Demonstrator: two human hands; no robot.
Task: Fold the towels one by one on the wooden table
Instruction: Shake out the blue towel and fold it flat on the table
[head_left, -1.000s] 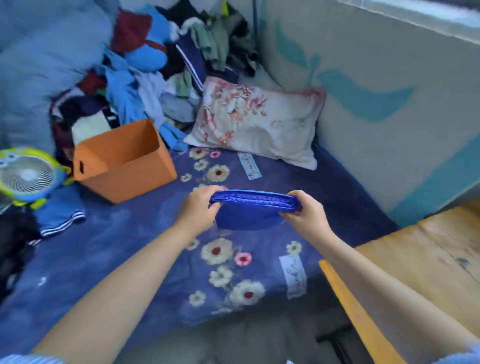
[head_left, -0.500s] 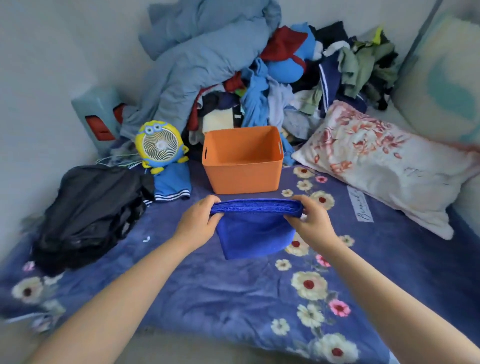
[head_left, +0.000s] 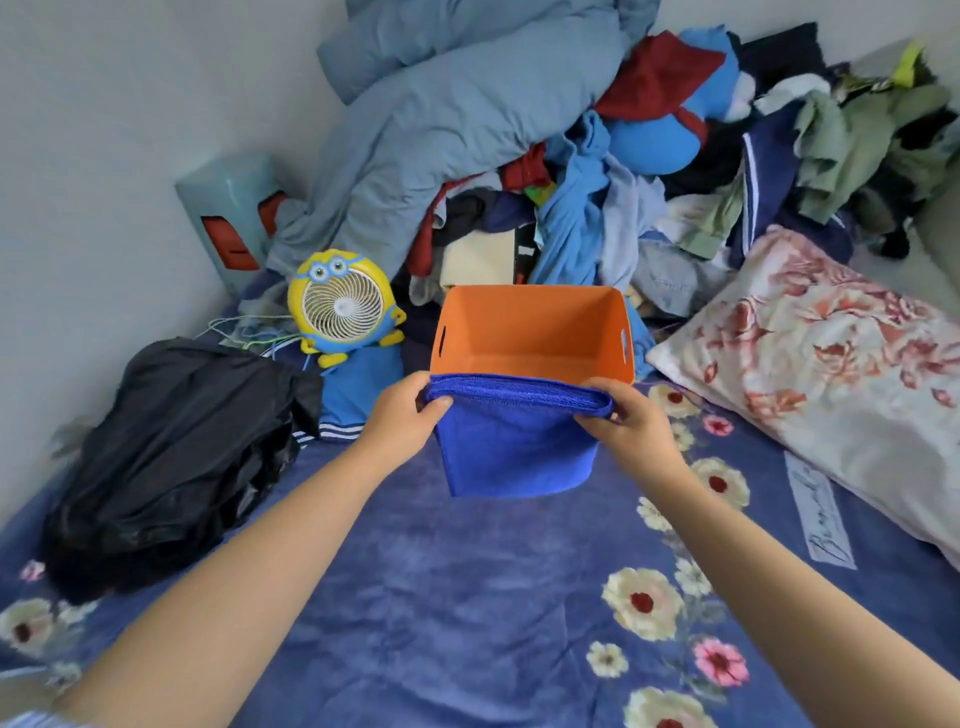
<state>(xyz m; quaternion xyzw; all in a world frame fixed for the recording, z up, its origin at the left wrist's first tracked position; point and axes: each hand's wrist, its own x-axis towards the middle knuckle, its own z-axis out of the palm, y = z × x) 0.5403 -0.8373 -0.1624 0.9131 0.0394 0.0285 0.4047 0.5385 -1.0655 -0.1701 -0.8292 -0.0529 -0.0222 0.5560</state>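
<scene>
The folded blue towel (head_left: 514, 441) hangs in the air above the bed (head_left: 415, 597), held level by its 2 upper corners, its lower part dangling free just in front of the near wall of the orange bin (head_left: 530, 332). The top edge shows several stacked layers. The left hand (head_left: 402, 415) pinches the left corner, thumb on the near face and fingers curled behind the cloth. The right hand (head_left: 631, 418) pinches the right corner the same way, thumb in front, fingers wrapped over the fold. Both forearms reach forward from the bottom of the view.

The bin stands open on the bed, 1 handle slot in each side wall, nothing visible inside. Left of it a yellow fan (head_left: 343, 306) stands upright, and farther left lies a black garment (head_left: 171, 447). Behind the bin rises a heap of clothes (head_left: 597, 208) under a grey-blue duvet (head_left: 457, 114). A floral pillow (head_left: 826, 374) lies to the right of the bin.
</scene>
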